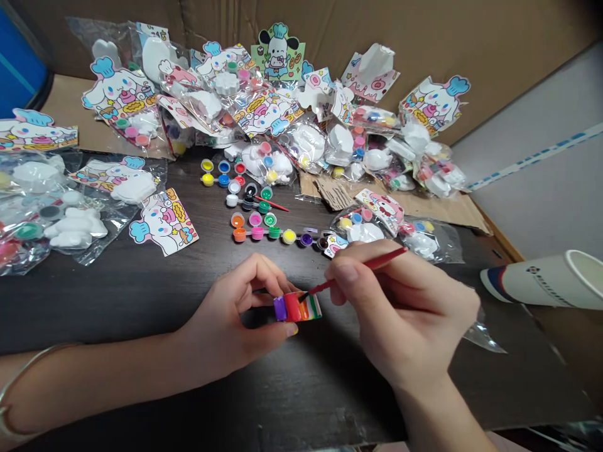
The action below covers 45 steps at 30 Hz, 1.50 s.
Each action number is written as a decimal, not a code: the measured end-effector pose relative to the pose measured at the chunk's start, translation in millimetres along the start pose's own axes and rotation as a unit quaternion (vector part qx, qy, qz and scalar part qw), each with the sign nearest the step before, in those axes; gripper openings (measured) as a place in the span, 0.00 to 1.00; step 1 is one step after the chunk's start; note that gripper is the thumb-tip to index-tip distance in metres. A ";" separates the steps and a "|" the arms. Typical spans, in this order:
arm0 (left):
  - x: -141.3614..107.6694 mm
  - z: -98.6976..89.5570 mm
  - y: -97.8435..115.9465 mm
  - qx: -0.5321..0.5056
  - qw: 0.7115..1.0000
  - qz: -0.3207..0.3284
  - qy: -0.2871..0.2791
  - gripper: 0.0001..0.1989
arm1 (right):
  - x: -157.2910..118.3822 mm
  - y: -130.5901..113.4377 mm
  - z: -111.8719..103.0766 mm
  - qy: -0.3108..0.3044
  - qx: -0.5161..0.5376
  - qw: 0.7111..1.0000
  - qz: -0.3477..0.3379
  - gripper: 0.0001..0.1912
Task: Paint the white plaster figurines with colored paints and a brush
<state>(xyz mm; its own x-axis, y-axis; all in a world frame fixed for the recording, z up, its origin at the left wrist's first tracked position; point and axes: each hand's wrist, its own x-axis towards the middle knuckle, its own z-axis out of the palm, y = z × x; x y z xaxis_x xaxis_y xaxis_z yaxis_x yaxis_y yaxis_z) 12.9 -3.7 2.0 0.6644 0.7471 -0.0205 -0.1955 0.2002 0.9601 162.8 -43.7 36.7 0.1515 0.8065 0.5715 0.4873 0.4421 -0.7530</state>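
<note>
Between the thumb and fingers of my left hand [240, 307] is a small block [293, 307] painted in bands of purple, red, orange, white and green. A thin red paintbrush [372, 263] is pinched in my right hand [405, 307], its dark tip touching the block near where red meets orange. Beyond my hands lies a strip of small paint pots [257, 233] with orange, pink, green, yellow, purple and dark paint, some lids raised. Farther back sit more open pots [224, 179] in yellow, blue and red, with white, black and green ones beside them.
Another red brush [273, 203] rests by the pots. Clear bags of white figures and paints [301, 141] are heaped along the back on cardboard, with more bags [75, 226] at left. A printed card [164, 223] lies nearby. A paper cup [541, 279] lies at right.
</note>
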 end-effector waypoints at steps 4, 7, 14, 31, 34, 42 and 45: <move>-0.7 0.6 0.9 0.005 1.000 0.004 0.005 0.14 | -0.7 1.7 0.3 0.022 0.005 1.000 0.013 0.10; -1.0 0.7 0.3 0.003 1.000 0.009 0.000 0.14 | -0.5 1.7 -0.1 0.005 0.020 1.000 0.011 0.11; -0.9 1.0 -0.4 0.005 1.000 0.013 -0.001 0.14 | 1.1 0.5 0.4 0.023 0.019 0.999 0.022 0.10; -1.1 2.2 4.4 0.022 0.999 -0.033 0.028 0.13 | 3.9 -3.6 -1.5 -0.020 0.070 0.997 0.022 0.13; -1.3 2.3 4.0 0.019 0.999 -0.031 0.024 0.13 | 4.6 -4.0 -0.5 -0.016 0.036 0.999 0.011 0.13; -1.7 2.4 5.2 0.017 0.999 -0.028 0.029 0.13 | 1.8 -0.1 1.8 0.030 0.001 0.999 0.017 0.12; -1.3 2.4 4.8 0.020 0.999 -0.031 0.030 0.13 | 0.6 0.9 0.7 0.035 0.050 0.998 0.015 0.11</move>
<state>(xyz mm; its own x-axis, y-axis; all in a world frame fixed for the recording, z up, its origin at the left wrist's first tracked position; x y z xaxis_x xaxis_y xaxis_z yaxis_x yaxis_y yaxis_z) 12.9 -5.2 7.4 0.6295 0.7710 -0.0961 -0.1258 0.2232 0.9666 162.8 -42.6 36.2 0.2257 0.7928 0.5661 0.3935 0.4574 -0.7975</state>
